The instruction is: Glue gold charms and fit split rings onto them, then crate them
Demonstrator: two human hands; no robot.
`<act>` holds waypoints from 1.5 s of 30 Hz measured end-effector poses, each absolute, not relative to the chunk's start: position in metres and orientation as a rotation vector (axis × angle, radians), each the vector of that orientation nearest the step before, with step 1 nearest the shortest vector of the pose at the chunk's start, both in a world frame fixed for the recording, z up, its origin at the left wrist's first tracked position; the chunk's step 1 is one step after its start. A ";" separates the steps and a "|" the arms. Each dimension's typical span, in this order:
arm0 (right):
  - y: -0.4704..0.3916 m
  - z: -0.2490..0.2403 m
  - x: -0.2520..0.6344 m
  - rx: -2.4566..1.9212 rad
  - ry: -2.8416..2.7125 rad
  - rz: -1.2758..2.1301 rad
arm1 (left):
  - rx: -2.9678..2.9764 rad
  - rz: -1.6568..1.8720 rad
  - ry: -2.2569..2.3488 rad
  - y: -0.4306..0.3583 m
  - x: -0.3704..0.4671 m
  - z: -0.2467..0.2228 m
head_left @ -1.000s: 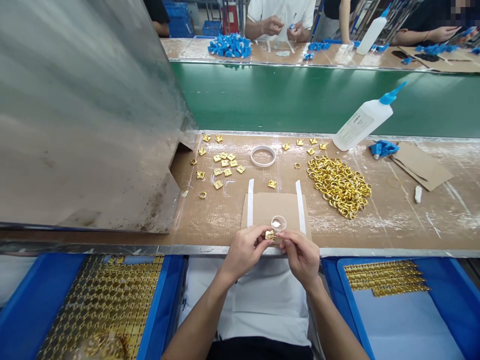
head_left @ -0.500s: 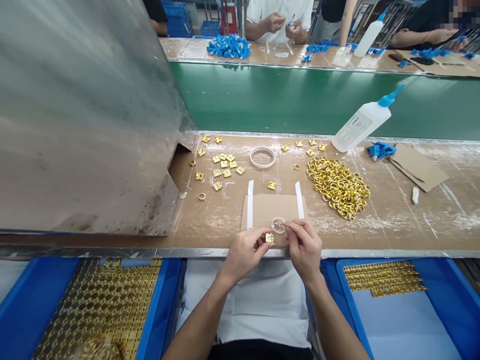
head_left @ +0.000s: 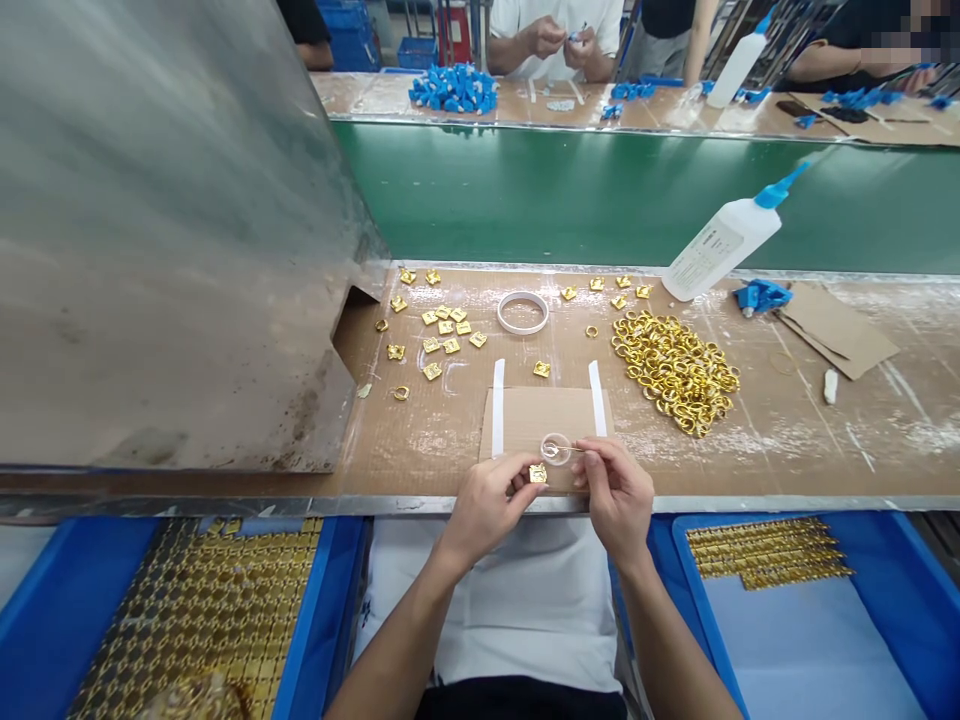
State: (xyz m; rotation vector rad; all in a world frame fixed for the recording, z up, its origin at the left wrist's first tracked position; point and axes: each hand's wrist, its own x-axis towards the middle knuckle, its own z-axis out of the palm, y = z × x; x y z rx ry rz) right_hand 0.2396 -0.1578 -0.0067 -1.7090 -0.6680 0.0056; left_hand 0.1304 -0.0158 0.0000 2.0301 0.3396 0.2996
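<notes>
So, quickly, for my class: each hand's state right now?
Left hand: pinching a gold square piece.
Right hand: pinching a thin tool over the small round dish.

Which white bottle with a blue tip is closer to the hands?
The near bottle, just behind the pile of gold rings; the far bottle is across the green strip.

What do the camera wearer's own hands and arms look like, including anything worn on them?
The left hand and the right hand are bare, without gloves. The left forearm and right forearm show no sleeve, watch or bracelet. Fine detail on the fingers is too small to tell.
</notes>
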 end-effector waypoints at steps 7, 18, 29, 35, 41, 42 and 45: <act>-0.158 -0.007 0.226 -1.566 -0.549 0.054 | 2.048 0.295 0.350 -0.016 0.131 -0.001; -0.163 -0.012 0.227 -1.578 -0.857 0.024 | 2.059 0.291 0.344 -0.017 0.132 0.001; -0.165 -0.016 0.226 -1.652 -0.915 -0.004 | 2.059 0.271 0.355 -0.016 0.132 0.002; -0.164 -0.014 0.226 -1.641 -0.955 -0.014 | 2.066 0.279 0.355 -0.017 0.132 -0.001; -0.164 -0.014 0.227 -1.636 -0.975 -0.015 | 2.063 0.277 0.356 -0.017 0.132 -0.001; -0.164 -0.014 0.227 -1.635 -0.975 -0.012 | 2.063 0.282 0.353 -0.017 0.132 0.000; -0.165 -0.014 0.228 -1.632 -0.969 0.000 | 2.065 0.290 0.346 -0.016 0.132 0.000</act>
